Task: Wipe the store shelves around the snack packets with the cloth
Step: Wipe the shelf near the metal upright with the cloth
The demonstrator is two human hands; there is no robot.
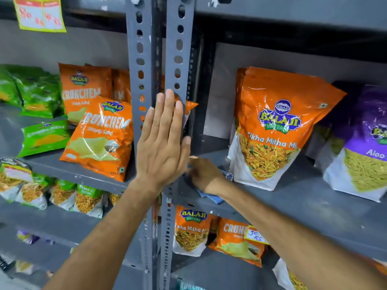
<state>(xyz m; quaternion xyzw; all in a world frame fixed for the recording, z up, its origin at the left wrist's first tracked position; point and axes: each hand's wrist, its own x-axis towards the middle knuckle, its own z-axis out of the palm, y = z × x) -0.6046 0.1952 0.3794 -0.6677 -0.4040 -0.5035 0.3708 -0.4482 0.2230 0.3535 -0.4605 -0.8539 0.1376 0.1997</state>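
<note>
My left hand (162, 143) lies flat, fingers together and stretched, against the two grey perforated uprights (178, 49) between the shelf bays. My right hand (202, 173) presses a blue cloth (211, 196) onto the grey shelf (303, 201) at its left end, right beside the uprights. A big orange Tikha Mitha Mix packet (270, 130) stands just right of the cloth, close to my right hand. Most of the cloth is hidden under the hand.
A purple Aloo packet (360, 147) stands at the far right. Orange Crunchem packets (100, 135) and green packets (39, 95) fill the left bay. More packets sit on the lower shelves, with a handwritten price tag (254, 235). A yellow price label (39, 13) hangs top left.
</note>
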